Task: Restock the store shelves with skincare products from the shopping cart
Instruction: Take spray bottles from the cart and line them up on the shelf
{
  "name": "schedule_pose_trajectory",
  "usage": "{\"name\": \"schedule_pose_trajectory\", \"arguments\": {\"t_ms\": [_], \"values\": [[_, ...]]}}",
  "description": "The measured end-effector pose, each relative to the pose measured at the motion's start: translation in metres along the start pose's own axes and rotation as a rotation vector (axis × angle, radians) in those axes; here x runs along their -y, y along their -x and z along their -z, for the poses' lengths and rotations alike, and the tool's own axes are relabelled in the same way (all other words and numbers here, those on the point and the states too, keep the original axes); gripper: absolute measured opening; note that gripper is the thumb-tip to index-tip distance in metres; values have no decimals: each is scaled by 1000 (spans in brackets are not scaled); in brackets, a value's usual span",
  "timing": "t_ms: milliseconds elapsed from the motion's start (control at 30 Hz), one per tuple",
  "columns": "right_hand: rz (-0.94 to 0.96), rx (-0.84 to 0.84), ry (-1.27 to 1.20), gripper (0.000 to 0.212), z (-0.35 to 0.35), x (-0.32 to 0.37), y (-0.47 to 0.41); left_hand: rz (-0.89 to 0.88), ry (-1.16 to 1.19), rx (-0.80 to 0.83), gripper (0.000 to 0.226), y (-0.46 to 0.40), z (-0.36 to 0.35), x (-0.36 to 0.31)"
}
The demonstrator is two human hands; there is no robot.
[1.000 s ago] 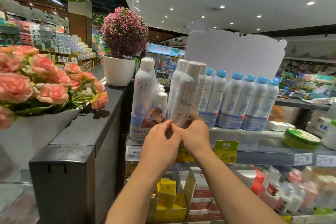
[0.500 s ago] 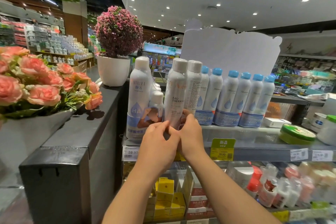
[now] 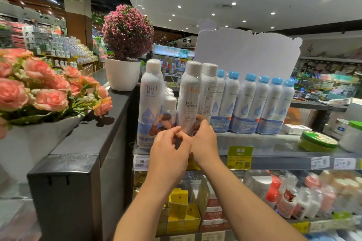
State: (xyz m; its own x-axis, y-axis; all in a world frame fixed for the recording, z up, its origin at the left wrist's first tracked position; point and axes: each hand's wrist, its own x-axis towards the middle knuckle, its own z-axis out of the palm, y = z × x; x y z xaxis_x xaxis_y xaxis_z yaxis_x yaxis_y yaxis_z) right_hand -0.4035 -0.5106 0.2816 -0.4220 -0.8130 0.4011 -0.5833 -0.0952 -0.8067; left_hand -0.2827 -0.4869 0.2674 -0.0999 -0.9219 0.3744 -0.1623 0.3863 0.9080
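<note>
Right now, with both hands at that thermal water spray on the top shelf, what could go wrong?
1. The Eau Thermale spray can is tall and held only at its base by the right hand; it could tip.
2. It stands close against the Rellet can and the blue-capped spray bottles, so a nudge might topple several.

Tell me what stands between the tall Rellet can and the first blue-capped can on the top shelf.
In the head view, two white-capped thermal water cans stand there side by side; the right hand grips the front one's base, with the left hand just before it.
</note>
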Motion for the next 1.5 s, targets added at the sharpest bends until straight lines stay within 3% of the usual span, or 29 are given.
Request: {"name": "schedule_pose_trajectory", "arguments": {"t_ms": [167, 467, 600, 967, 1367, 1500], "values": [[-11, -20, -36, 79, 4, -2, 5, 3, 68, -27, 43, 6, 2, 1], [-25, -193, -238, 35, 38, -20, 36, 9, 346, 41, 34, 30, -14, 3], [-51, -217, -313, 26, 61, -27, 62, 23, 423, 116, 39, 45, -24, 6], [-238, -270, -481, 21, 138, -72, 144, 83, 511, 439, 58, 108, -86, 9], [-441, -579, -472, 21, 250, -136, 273, 217, 505, 897, 71, 226, -194, -7], [-525, -704, -469, 17, 281, -158, 328, 256, 445, 1078, 43, 274, -226, -10]]}}
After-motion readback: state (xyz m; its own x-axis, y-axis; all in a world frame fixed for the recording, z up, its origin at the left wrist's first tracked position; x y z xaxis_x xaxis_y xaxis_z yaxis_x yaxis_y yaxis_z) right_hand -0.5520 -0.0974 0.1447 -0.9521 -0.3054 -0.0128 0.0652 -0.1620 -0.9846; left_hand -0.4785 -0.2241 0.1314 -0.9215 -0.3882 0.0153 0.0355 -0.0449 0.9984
